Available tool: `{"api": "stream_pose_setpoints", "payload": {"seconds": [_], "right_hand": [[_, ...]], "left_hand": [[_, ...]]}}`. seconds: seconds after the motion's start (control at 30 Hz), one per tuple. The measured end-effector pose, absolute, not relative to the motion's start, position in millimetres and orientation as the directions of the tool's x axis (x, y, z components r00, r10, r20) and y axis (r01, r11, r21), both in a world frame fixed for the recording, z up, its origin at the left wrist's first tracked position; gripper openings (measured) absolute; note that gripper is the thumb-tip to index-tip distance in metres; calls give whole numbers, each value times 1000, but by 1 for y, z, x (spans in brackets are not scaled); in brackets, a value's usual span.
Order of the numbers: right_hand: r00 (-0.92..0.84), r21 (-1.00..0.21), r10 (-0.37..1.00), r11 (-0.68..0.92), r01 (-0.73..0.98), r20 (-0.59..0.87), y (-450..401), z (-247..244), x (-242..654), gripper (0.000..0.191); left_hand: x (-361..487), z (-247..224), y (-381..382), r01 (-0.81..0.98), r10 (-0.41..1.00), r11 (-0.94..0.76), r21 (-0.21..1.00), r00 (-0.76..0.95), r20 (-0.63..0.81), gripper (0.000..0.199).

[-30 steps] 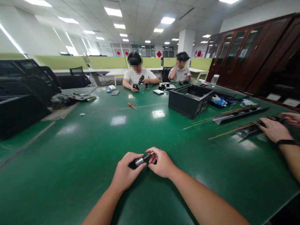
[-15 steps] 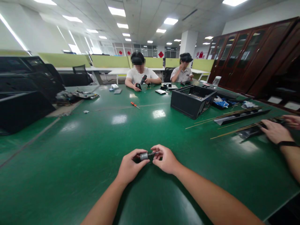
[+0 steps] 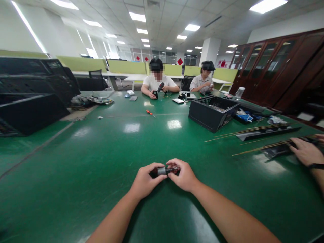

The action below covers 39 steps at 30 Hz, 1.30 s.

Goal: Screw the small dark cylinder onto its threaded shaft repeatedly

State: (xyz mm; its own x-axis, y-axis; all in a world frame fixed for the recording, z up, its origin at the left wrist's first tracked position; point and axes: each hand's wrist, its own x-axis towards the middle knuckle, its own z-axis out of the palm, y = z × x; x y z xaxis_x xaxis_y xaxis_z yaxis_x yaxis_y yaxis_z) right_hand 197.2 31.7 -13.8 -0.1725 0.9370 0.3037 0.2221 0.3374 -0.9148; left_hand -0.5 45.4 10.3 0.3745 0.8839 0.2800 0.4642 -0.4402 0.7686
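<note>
Low over the green tabletop, my left hand (image 3: 144, 180) curls its thumb and fingers round a small grey metal cylinder (image 3: 161, 171) with a dark shaft sticking out to the right. Fingers of my right hand (image 3: 184, 175) close round the far end of that shaft, where something reddish-brown shows between them. The two hands almost meet, and both grip the same part. Its left end is hidden inside my left hand.
Ahead lies a screwdriver (image 3: 150, 113) with an orange handle. A black computer case (image 3: 211, 113) stands to the right, near thin brown rods (image 3: 253, 151) and a co-worker's hand (image 3: 307, 151). Two people sit opposite, one holding a power drill (image 3: 160, 87). Black cases (image 3: 32, 111) stand left.
My right hand has shifted its fingers on the shaft end, exposing a reddish-brown bit. The whole view has swung slightly to the left. Across the table, one person's raised hand has come down.
</note>
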Motion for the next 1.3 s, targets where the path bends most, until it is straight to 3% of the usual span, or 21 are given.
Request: {"api": "stream_pose_setpoints", "payload": {"seconds": [0.13, 1.3], "right_hand": [[-146, -915, 950, 305, 263, 275, 32, -12, 198, 16], [-149, -915, 942, 328, 235, 300, 31, -2, 201, 10]], "left_hand": [[0, 9, 45, 469, 881, -445, 763, 381, 280, 27], [-3, 10, 45, 469, 866, -483, 739, 381, 324, 27]]}}
